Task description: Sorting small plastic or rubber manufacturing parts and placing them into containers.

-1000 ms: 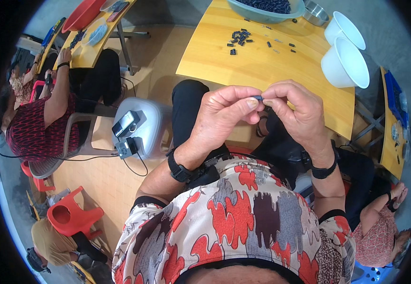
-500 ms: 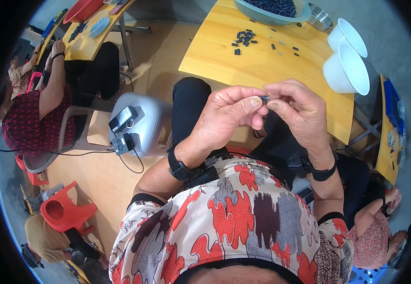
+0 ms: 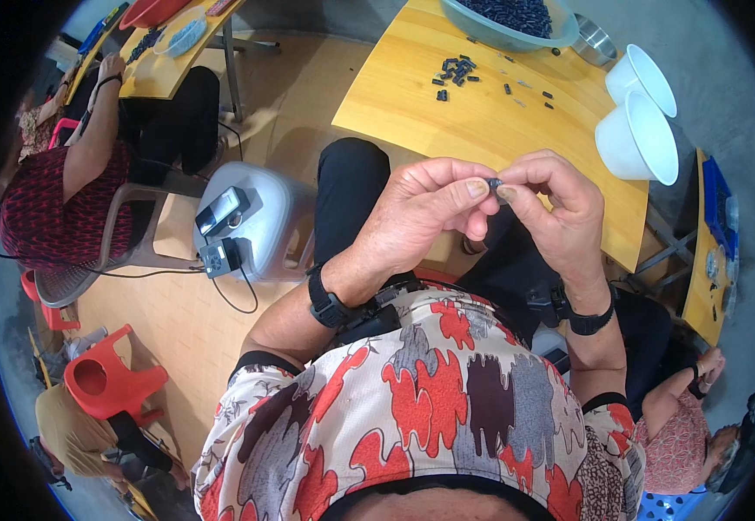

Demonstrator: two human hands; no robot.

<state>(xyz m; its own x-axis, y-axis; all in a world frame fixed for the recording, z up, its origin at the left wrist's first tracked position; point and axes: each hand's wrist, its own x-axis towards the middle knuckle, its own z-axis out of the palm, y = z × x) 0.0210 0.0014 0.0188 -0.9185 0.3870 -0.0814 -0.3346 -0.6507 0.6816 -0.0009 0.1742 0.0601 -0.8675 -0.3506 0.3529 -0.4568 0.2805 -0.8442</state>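
Note:
Between the fingertips of both hands, above my lap and just off the table's near edge, is a small dark cylindrical part (image 3: pixel 494 183). My left hand (image 3: pixel 438 201) pinches its left end with thumb and forefinger. On the other end, my right hand (image 3: pixel 556 201) has its thumb and forefinger closed. Fingertips cover most of the part, so its details cannot be made out. Beyond my hands, a loose pile of similar small black parts (image 3: pixel 457 69) lies on the yellow table (image 3: pixel 395 95), with a few single ones to its right.
A wide basin (image 3: pixel 473 30) full of dark parts stands at the table's far side, beside a metal bowl (image 3: pixel 595 42). Two white tubs (image 3: pixel 625 135) sit at the right edge. Left of me, a grey stool (image 3: pixel 256 234) carries small black devices with cables. Other people sit nearby.
The view has shifted slightly. Both hands keep their pinch on the small part, and my right fingertips have moved a little on its end.

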